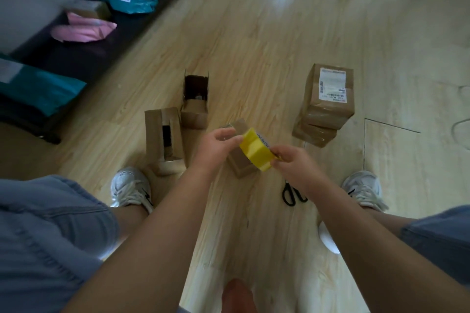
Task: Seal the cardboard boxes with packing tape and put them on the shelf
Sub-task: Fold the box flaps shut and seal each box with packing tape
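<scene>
A yellow roll of packing tape [255, 149] is held between both hands above the wooden floor. My left hand [217, 146] grips its left side and my right hand [295, 164] pinches its right edge at the tape end. Directly under the roll lies a small cardboard box [239, 161], partly hidden by the hands. Two open boxes stand to the left, one near my left shoe [165, 138] and one farther back [195, 99]. A stack of sealed boxes [326, 101] with a shipping label on top sits to the right.
Black scissors [292, 194] lie on the floor by my right forearm. A low dark shelf [84, 53] along the left wall holds pink and teal mailer bags and brown boxes. My white shoes [131, 187] flank the working spot. A dark stand leg rises at the top.
</scene>
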A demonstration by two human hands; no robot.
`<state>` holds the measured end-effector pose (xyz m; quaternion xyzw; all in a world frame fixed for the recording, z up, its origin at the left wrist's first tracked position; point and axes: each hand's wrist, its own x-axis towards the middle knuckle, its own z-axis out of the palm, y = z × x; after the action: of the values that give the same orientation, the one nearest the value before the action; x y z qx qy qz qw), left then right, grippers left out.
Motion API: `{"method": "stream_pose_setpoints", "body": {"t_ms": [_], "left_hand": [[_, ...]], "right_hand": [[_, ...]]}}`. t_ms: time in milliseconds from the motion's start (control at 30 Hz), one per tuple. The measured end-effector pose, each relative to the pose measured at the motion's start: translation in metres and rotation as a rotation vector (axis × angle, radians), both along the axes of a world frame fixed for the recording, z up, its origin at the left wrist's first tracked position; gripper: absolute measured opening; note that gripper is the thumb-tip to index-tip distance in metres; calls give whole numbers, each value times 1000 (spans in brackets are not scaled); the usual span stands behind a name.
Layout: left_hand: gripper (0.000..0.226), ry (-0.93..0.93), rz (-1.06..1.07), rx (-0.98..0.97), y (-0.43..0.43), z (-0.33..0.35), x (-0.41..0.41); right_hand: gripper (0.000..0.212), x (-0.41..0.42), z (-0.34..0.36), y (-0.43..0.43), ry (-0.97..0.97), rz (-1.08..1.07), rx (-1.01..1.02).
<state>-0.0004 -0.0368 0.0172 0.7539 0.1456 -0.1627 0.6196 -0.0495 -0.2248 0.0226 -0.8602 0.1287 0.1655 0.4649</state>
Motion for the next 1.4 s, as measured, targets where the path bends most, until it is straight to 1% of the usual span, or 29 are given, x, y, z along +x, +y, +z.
{"method": "stream_pose_setpoints", "body": {"t_ms": [67, 167, 200, 333, 400, 467, 533, 567, 633, 767, 867, 933, 1033, 1133, 1200, 1267, 1300, 1400], "left_hand": [[30, 6, -8, 0, 3, 0, -2], [16, -38, 6, 3, 4, 2, -6], [15, -47, 6, 0, 4, 2, -6], [26, -19, -72, -37, 4, 6, -5], [26, -15, -94, -29, 4, 5, -5], [19, -13, -92, 5, 4, 2, -5], [7, -9, -62, 52, 5, -4, -4], [6, -5, -42, 66, 6, -6, -4], [16, 8, -12, 85, 8, -12, -3], [25, 54, -46, 149, 12, -22, -4], [31, 116, -101, 182, 16, -29, -7], [31, 156, -126, 169, 19, -31, -9], [32, 179, -133, 98, 20, -29, -9], [40, 241, -133, 20, 21, -25, -8], [33, 245, -179, 26, 23, -26, -8], [19, 244, -157, 31, 24, -27, -9], [16, 240, -131, 35, 24, -28, -9], [18, 213, -73, 23, 20, -27, -9]], "right_hand": [[33, -1, -1, 3, 7, 6, 39], [30, -1, -5, 4, 30, 12, 62], [29, -1, -4, 4, 31, 15, 73], [28, 0, -6, 3, 49, 24, 105], [29, -1, -5, 3, 68, 36, 115], [28, -2, -5, 3, 77, 36, 148], [27, -5, 1, 5, 106, 43, 193], [26, -6, 2, 7, 121, 50, 205], [24, -6, 1, 12, 146, 51, 222], [7, -11, -6, 27, 218, 77, 189], [13, -18, -12, 36, 229, 114, 187], [13, -18, -12, 38, 238, 95, 228], [10, -15, -12, 36, 238, 43, 322], [11, -14, -11, 32, 231, 27, 334], [16, -13, -11, 29, 225, 18, 342], [16, -13, -11, 28, 226, 17, 344], [14, -12, -11, 27, 225, 20, 344], [12, -12, -10, 29, 200, 28, 339]]}}
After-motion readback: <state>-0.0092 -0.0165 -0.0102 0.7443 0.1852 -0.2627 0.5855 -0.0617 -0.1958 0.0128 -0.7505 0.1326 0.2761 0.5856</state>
